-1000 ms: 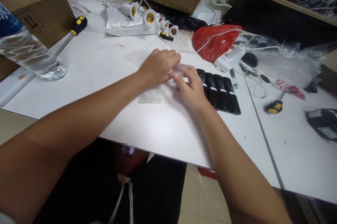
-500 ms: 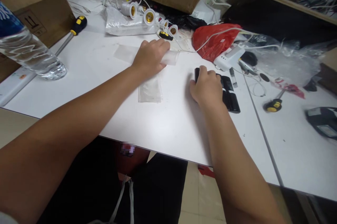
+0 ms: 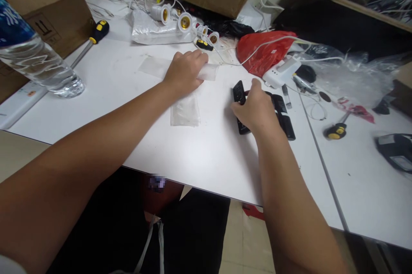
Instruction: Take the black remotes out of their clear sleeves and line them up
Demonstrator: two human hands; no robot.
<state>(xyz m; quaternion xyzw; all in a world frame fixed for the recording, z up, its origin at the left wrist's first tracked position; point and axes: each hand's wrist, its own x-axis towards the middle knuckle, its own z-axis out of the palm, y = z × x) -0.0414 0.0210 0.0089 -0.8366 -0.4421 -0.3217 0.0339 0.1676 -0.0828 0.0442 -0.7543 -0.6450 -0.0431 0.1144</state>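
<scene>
My left hand (image 3: 186,70) rests on the table with its fingers curled over a clear plastic bag (image 3: 152,67), whose other end sticks out to the right. A second clear plastic bag (image 3: 185,113) lies flat just below that hand. My right hand (image 3: 257,104) grips a slim black remote control (image 3: 239,93) between thumb and fingers, tilted up on its edge with its buttoned side facing left; the fingertips are partly hidden. Beside this hand, several glossy black pieces (image 3: 286,126) of similar look lie on the table, partly covered by the hand.
A water bottle (image 3: 41,63) and a screwdriver (image 3: 99,31) are at the left. White lamp sockets (image 3: 185,22), a red plastic bag (image 3: 262,50) and a white power strip (image 3: 281,72) line the back. Another screwdriver (image 3: 336,131) lies right, across the table seam.
My right hand has turned the black remote control up and slightly left, so its buttoned side now shows. My left hand has stayed on the plastic bag.
</scene>
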